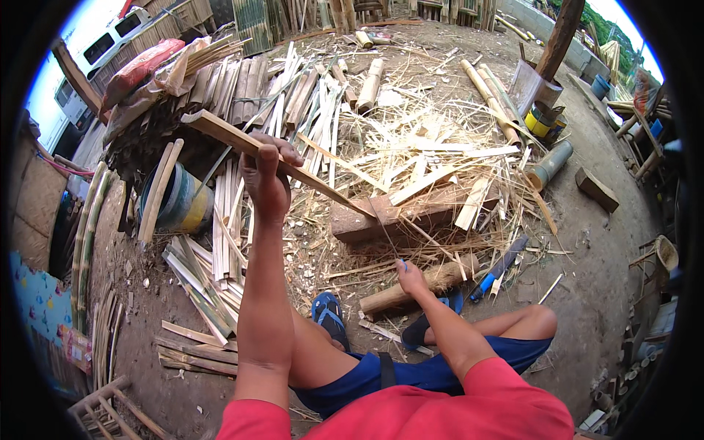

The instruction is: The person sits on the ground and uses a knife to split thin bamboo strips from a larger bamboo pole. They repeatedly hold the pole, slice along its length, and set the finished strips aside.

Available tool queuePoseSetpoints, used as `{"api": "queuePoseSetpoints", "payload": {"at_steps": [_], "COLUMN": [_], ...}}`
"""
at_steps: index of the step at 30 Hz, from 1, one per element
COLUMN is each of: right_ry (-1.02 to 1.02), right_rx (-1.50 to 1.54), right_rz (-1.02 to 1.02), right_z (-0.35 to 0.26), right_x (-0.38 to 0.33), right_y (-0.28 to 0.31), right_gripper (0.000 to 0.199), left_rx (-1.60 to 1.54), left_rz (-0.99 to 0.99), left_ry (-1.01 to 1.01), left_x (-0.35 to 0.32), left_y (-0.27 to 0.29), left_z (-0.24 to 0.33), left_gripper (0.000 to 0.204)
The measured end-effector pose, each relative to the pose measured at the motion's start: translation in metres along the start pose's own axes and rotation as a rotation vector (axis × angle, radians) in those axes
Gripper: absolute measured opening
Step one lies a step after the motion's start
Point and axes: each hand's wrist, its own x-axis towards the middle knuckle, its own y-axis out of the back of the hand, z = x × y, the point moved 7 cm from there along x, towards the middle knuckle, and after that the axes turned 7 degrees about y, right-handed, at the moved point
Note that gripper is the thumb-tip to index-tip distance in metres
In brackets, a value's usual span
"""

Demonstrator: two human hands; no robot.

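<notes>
My left hand (268, 176) is wrapped round a bamboo slat (312, 180), its thumb pointing up. The slat slants from the upper left down to the wooden block (429, 209), where its lower end rests. My right hand (412, 280) is closed on the handle of a knife (387, 236), with a bit of blue showing at the grip. The knife's thin blade points up and away, its far part touching or just beside the slat's lower end; I cannot tell which. Split strips and shavings (411, 139) lie over and behind the block.
A round log (422, 286) lies before my feet. Right of it rests a dark blade (506, 260) with a blue handle. Stacked bamboo slats (242, 88) and a bucket (180, 194) stand left; bamboo poles (491, 99), a yellow container (541, 121) and a wood chunk (595, 189) are right.
</notes>
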Motion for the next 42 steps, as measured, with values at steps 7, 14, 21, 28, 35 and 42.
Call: {"api": "queuePoseSetpoints", "payload": {"at_steps": [7,14,21,28,35,42], "right_ry": [-0.192,-0.067,-0.156,-0.114,-0.077,0.360], "right_rx": [0.114,0.048,0.154,0.411,0.223,0.154], "right_rz": [0.069,0.278,0.000,0.016,0.037,-0.016], "right_z": [0.095,0.071,0.050,0.074,0.024,-0.152], "right_x": [0.011,-0.022,-0.043,-0.039,-0.050,-0.057], "right_y": [0.022,0.080,0.034,-0.006,0.019,0.070], "right_gripper": [0.059,0.052,0.044,0.037,0.033,0.040], "left_rx": [0.409,0.703,0.722,0.746,0.800,0.123], "left_rz": [-0.033,0.370,0.202,0.097,0.264,0.266], "left_ry": [0.507,0.473,-0.026,0.011,0.080,-0.091], "left_x": [-0.047,-0.038,0.002,-0.025,-0.037,-0.020], "left_y": [0.039,0.081,0.013,0.000,-0.018,-0.036], "left_z": [-0.136,-0.139,-0.032,-0.056,-0.062,0.000], "left_gripper": [0.028,0.084,0.042,0.024,0.046,0.021]}}
